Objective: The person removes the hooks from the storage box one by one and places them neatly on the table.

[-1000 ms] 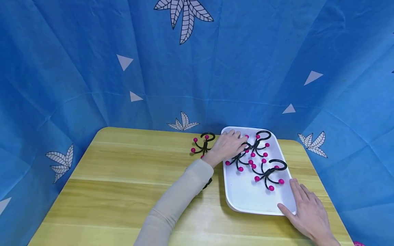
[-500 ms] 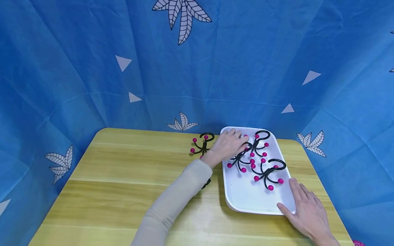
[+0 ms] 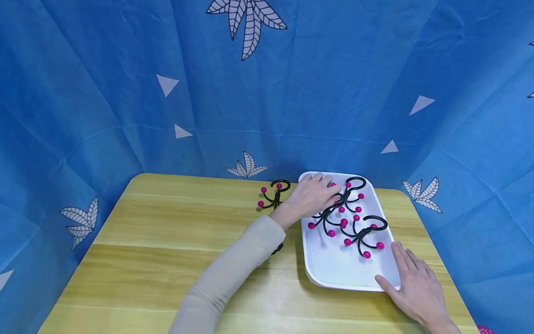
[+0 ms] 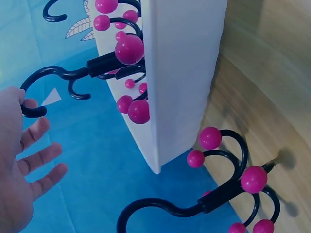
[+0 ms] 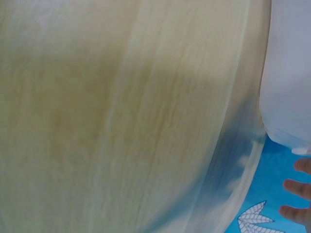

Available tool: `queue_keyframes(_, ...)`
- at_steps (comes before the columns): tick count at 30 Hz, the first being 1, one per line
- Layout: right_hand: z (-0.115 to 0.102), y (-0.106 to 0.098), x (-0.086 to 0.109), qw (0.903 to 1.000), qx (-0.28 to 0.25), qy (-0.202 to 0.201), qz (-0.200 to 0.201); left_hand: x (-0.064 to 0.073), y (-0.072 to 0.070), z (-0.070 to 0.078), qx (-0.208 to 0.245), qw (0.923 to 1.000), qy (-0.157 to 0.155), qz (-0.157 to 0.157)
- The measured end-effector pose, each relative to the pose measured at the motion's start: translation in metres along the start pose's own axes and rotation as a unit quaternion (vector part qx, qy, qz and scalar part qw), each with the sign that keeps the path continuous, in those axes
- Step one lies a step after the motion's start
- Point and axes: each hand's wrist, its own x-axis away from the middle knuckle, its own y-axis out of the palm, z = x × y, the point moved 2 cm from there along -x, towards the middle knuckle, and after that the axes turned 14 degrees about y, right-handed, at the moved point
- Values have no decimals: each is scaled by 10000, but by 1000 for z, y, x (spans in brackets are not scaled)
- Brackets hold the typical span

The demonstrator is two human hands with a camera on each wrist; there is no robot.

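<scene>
My left hand (image 3: 312, 197) is over the far left part of a white tray (image 3: 333, 273). In the left wrist view the thumb and index finger of that hand pinch the curved end of a black claw hook hanger with pink ball tips (image 4: 102, 64); the other fingers are spread. Part of this hanger (image 3: 325, 214) is hidden under the hand in the head view. Two more such hangers lie in the tray, one at the far right (image 3: 345, 196) and one nearer the middle (image 3: 361, 235). My right hand (image 3: 419, 287) rests at the tray's near right corner, fingers straight.
Left of the tray, a similar hanger (image 3: 277, 199) lies on the wooden table (image 3: 167, 246). A black piece (image 3: 277, 249) shows from behind the left sleeve (image 3: 238, 264). A blue patterned curtain (image 3: 333, 83) surrounds the table's back and sides.
The pinched hanger has shifted slightly right and nearer, its near ball tips now lower in view. My left hand has moved a little right with it. My right hand has stayed in place.
</scene>
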Motion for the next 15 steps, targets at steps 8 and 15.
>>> queue_keyframes(8, 2, -1, 1, 10000, -47, -3, 44, 5, -14, 3, -153, 9997, 57, 154)
queue_keyframes(15, 0, -1, 1, 9998, -126, -45, 125, 17, -26, 0, -264, 9994, 55, 231)
